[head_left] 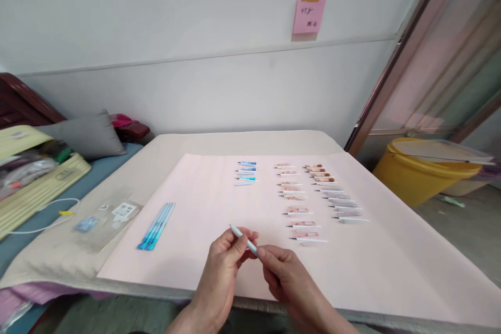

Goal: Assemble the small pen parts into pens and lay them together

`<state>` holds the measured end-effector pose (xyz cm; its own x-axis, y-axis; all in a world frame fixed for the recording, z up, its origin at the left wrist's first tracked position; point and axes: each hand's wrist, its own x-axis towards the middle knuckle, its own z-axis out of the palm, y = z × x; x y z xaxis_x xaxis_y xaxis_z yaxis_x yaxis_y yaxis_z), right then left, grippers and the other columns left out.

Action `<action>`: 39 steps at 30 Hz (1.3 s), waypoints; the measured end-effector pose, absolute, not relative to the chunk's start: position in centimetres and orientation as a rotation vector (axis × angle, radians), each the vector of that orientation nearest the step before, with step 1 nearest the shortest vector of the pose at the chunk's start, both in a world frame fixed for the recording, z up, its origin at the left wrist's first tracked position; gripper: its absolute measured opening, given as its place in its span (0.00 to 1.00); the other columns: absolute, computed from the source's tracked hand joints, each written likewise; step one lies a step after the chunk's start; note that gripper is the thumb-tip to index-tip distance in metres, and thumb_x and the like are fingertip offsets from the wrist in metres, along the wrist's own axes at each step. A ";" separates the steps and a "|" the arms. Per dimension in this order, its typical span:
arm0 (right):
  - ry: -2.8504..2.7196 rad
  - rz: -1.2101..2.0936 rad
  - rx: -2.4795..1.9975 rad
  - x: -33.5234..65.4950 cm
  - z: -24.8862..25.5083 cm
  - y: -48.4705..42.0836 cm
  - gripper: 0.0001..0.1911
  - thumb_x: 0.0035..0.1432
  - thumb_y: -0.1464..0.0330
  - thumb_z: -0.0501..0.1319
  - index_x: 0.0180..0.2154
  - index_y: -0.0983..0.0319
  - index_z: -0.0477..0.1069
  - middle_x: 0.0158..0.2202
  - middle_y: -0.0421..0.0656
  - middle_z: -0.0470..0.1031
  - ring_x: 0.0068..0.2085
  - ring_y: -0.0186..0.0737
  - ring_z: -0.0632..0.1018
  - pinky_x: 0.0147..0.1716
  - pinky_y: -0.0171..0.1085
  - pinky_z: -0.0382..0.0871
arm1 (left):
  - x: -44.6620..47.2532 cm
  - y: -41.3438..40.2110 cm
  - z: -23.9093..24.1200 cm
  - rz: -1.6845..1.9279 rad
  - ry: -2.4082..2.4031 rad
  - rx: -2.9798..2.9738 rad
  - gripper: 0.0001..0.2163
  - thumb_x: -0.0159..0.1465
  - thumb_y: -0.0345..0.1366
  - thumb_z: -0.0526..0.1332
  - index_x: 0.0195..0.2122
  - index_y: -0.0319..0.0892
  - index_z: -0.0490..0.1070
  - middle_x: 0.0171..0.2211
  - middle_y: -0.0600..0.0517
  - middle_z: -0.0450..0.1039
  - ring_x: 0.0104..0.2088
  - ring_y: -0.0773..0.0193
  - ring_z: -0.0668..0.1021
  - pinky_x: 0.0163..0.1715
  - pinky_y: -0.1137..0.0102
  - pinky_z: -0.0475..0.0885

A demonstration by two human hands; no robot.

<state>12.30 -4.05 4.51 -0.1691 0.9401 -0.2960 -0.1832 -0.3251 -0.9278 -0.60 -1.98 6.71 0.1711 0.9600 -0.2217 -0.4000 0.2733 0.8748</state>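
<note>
Both my hands hold one thin pale blue pen [243,238] over the near part of a pink sheet [203,203]. My left hand [224,263] pinches its middle, with the tip poking out up and to the left. My right hand [282,271] pinches its other end. Three blue pens [156,226] lie side by side to the left on the sheet. Farther back lie rows of small pen pieces: a blue group [246,173], a pinkish column [295,202] and a brown-and-grey column [332,193].
The table [129,177] stands against a white wall with a pink sticky note [309,13]. Small packets [105,215] lie at the table's left. A bed with a grey pillow [84,135] is on the left. On the floor to the right stands a yellow tub [422,169].
</note>
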 end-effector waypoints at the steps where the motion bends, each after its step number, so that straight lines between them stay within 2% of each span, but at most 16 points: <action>1: -1.073 1.505 -1.245 12.2 4.6 -4.0 0.18 0.54 0.55 0.56 0.26 0.64 0.70 0.15 0.33 0.54 0.17 0.25 0.53 0.16 0.29 0.46 | -0.6 -2.0 6.5 1.129 0.945 0.744 0.09 0.57 0.39 0.59 0.34 0.39 0.72 0.37 0.46 0.71 0.38 0.61 0.71 0.42 0.65 0.64; 4: -1.253 1.219 -1.300 12.1 4.7 -4.0 0.15 0.53 0.58 0.58 0.29 0.64 0.73 0.20 0.37 0.62 0.23 0.27 0.60 0.22 0.29 0.54 | -0.8 -1.9 5.8 1.172 1.022 0.681 0.08 0.55 0.39 0.61 0.32 0.40 0.71 0.35 0.48 0.70 0.38 0.63 0.70 0.42 0.66 0.64; 6: -1.202 1.342 -1.312 12.1 4.4 -4.1 0.17 0.53 0.56 0.57 0.30 0.64 0.72 0.17 0.35 0.60 0.20 0.27 0.58 0.19 0.29 0.51 | -0.9 -1.7 5.7 1.163 0.995 0.685 0.07 0.55 0.37 0.62 0.30 0.39 0.71 0.34 0.48 0.70 0.36 0.64 0.70 0.41 0.66 0.64; 9: -0.982 1.689 -1.260 12.2 3.8 -4.0 0.20 0.55 0.53 0.53 0.31 0.63 0.71 0.12 0.30 0.49 0.14 0.25 0.48 0.13 0.30 0.41 | -0.9 -1.6 5.9 1.100 0.885 0.731 0.08 0.56 0.37 0.60 0.32 0.37 0.72 0.36 0.46 0.70 0.33 0.64 0.70 0.37 0.66 0.65; 11: -0.954 1.684 -1.256 12.3 3.7 -3.9 0.20 0.54 0.53 0.53 0.30 0.63 0.71 0.11 0.30 0.49 0.14 0.25 0.48 0.13 0.30 0.39 | -0.9 -1.5 6.1 1.084 0.862 0.732 0.08 0.57 0.38 0.59 0.34 0.38 0.72 0.38 0.45 0.70 0.34 0.63 0.70 0.37 0.66 0.65; 15: -1.140 1.417 -1.322 12.2 4.0 -3.7 0.19 0.52 0.55 0.58 0.26 0.65 0.71 0.13 0.33 0.54 0.17 0.25 0.54 0.16 0.29 0.44 | -1.2 -1.3 6.0 1.136 0.969 0.700 0.06 0.56 0.37 0.61 0.31 0.39 0.71 0.36 0.48 0.70 0.36 0.64 0.70 0.40 0.67 0.64; 20: -0.920 1.727 -1.264 12.2 3.6 -4.0 0.20 0.54 0.52 0.53 0.32 0.62 0.70 0.12 0.30 0.49 0.14 0.25 0.47 0.14 0.31 0.39 | -1.4 -1.1 6.0 1.074 0.893 0.735 0.06 0.56 0.36 0.60 0.32 0.39 0.71 0.39 0.46 0.69 0.35 0.65 0.69 0.40 0.66 0.64; 22: -1.016 1.576 -1.307 12.2 3.6 -3.9 0.19 0.54 0.54 0.54 0.29 0.63 0.70 0.13 0.31 0.51 0.15 0.25 0.50 0.15 0.31 0.42 | -1.4 -1.1 6.0 1.083 0.903 0.719 0.07 0.56 0.37 0.60 0.33 0.40 0.71 0.39 0.48 0.69 0.35 0.65 0.69 0.40 0.66 0.64; 25: -1.225 1.261 -1.350 12.2 4.2 -4.0 0.16 0.51 0.57 0.59 0.26 0.64 0.71 0.18 0.35 0.59 0.21 0.27 0.58 0.20 0.30 0.50 | -1.3 -1.1 5.9 1.131 0.964 0.691 0.06 0.55 0.37 0.62 0.29 0.40 0.70 0.32 0.50 0.68 0.34 0.66 0.69 0.39 0.68 0.64; 27: -1.178 1.381 -1.341 12.3 4.4 -4.1 0.17 0.52 0.56 0.58 0.27 0.64 0.71 0.17 0.34 0.58 0.19 0.26 0.57 0.19 0.30 0.49 | -1.3 -1.0 5.9 1.128 0.949 0.696 0.06 0.54 0.36 0.63 0.27 0.39 0.70 0.29 0.51 0.67 0.32 0.66 0.68 0.37 0.69 0.64; 29: -0.978 1.701 -1.281 12.3 4.4 -4.1 0.18 0.54 0.54 0.54 0.31 0.62 0.70 0.13 0.31 0.52 0.15 0.25 0.50 0.15 0.30 0.44 | -1.4 -0.9 5.9 1.092 0.898 0.712 0.06 0.54 0.36 0.62 0.28 0.38 0.70 0.30 0.50 0.68 0.29 0.68 0.68 0.35 0.69 0.64; 31: -0.822 1.869 -1.220 12.4 4.2 -4.1 0.19 0.55 0.53 0.51 0.33 0.61 0.68 0.12 0.29 0.48 0.13 0.25 0.45 0.13 0.31 0.40 | -1.4 -0.9 5.9 1.066 0.881 0.710 0.07 0.54 0.36 0.62 0.31 0.39 0.71 0.32 0.49 0.69 0.28 0.68 0.68 0.34 0.69 0.64; 36: -1.087 1.426 -1.313 12.2 4.2 -4.0 0.18 0.51 0.56 0.59 0.23 0.64 0.67 0.13 0.32 0.56 0.17 0.24 0.56 0.16 0.28 0.46 | -1.3 -1.1 5.6 1.108 0.971 0.670 0.06 0.53 0.36 0.63 0.28 0.40 0.69 0.28 0.53 0.66 0.31 0.67 0.69 0.36 0.70 0.64; 39: -0.917 1.705 -1.229 12.3 4.3 -4.1 0.18 0.53 0.53 0.54 0.28 0.63 0.67 0.12 0.30 0.52 0.14 0.24 0.50 0.13 0.29 0.43 | -1.2 -1.2 5.9 1.081 0.904 0.756 0.06 0.54 0.37 0.62 0.28 0.39 0.70 0.26 0.53 0.67 0.27 0.68 0.69 0.35 0.68 0.64</action>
<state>12.29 -4.08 4.30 -0.1841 0.9139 -0.3618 -0.2017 -0.3954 -0.8961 -1.20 -1.25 5.92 0.2016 0.9506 -0.2360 -0.4010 0.3000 0.8656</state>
